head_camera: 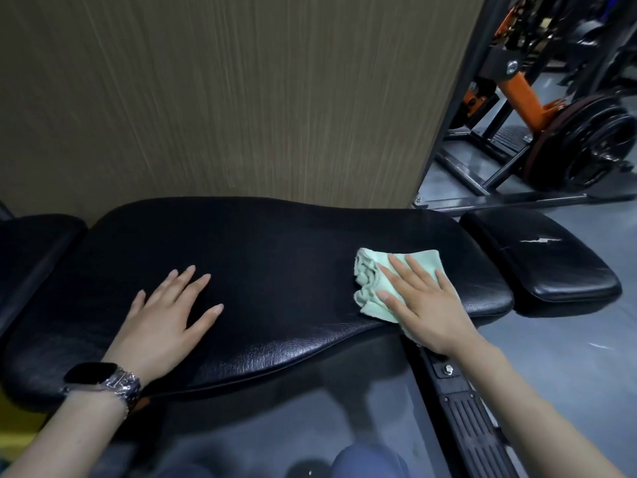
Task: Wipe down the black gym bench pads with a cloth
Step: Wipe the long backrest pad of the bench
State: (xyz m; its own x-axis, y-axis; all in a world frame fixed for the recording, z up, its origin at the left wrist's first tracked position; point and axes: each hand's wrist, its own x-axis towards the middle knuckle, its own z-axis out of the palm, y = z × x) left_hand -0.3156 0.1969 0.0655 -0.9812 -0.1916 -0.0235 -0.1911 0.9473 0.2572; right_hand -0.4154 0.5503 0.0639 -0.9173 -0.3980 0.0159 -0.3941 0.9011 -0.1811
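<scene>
A long black bench pad [275, 257] stretches across the view. A smaller black pad [537, 260] with a white tear lies to its right, and another black pad [31, 246] sits at the far left. My right hand [424, 305] presses flat, fingers straight, on a crumpled light green cloth [370, 281] at the long pad's right end. My left hand [165, 319] rests flat on the pad's left half, fingers spread, holding nothing. A watch and a metal bracelet sit on the left wrist.
A wood-grain wall panel [241, 98] stands right behind the bench. At the right rear is an orange and black weight machine [517, 94] with black plates [586, 146]. The bench's black frame rail [462, 412] runs along the grey floor below my right arm.
</scene>
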